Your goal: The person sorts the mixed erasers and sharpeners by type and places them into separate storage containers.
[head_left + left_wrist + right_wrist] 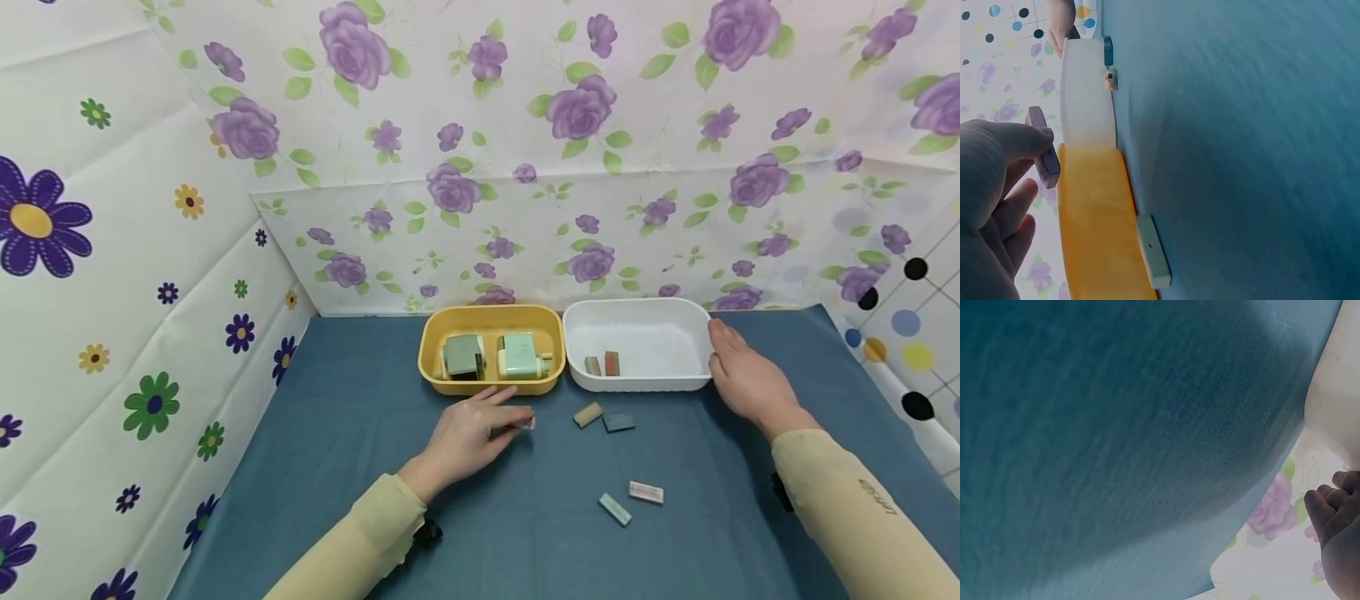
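Observation:
In the left wrist view my left hand (997, 181) pinches a small mauve-grey eraser (1043, 150) between thumb and forefinger. From the head view that hand (472, 429) is just in front of the yellow bin (491, 389), and mostly hides the eraser. A pale green block (1155, 251) lies by the yellow bin in the left wrist view. My right hand (750, 379) rests its straightened fingers along the right wall of the white bin (645, 384). Inside that bin lie a brownish block (592, 366) and an orange-red block (612, 363).
Two green crank-type sharpeners, one darker (463, 357) and one mint (519, 357), sit in the yellow bin. On the blue cloth (540, 542) lie a tan block (588, 415), a dark blue-grey block (618, 422), a pink block (646, 492) and a mint block (615, 509).

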`<state>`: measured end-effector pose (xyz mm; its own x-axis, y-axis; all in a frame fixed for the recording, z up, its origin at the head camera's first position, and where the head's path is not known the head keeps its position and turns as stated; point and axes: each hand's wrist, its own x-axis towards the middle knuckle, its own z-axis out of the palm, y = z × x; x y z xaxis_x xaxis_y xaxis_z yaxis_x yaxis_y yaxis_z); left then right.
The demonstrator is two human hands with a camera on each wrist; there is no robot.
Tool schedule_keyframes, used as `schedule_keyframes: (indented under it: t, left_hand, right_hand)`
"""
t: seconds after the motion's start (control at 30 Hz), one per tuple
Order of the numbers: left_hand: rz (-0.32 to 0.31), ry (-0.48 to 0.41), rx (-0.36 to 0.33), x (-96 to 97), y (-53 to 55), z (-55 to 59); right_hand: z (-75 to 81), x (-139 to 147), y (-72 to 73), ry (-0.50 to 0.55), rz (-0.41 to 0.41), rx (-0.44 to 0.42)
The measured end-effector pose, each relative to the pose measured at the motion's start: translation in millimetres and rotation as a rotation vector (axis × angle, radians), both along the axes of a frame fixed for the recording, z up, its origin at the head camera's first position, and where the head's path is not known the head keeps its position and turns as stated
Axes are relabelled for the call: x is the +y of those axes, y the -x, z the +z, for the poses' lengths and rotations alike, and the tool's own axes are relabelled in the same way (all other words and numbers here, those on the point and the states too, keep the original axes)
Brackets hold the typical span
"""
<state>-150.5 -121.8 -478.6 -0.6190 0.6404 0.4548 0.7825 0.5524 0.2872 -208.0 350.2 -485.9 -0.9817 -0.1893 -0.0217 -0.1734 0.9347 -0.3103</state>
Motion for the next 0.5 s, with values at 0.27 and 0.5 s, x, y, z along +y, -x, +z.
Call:
schedule_keyframes:
  t: [0.27, 0.5]
  left_hand:
    - [0.010, -0.012, -0.017, 11.0, -0.5, 2.6]
    - [0.029, 0.001, -0.029, 16.7, 0.7, 0.5]
  right_hand:
    - [0.2, 0, 1.9, -0.013, -0.007, -0.014]
    - [0.8, -1, 1.9, -0.014, -0.013, -0.018]
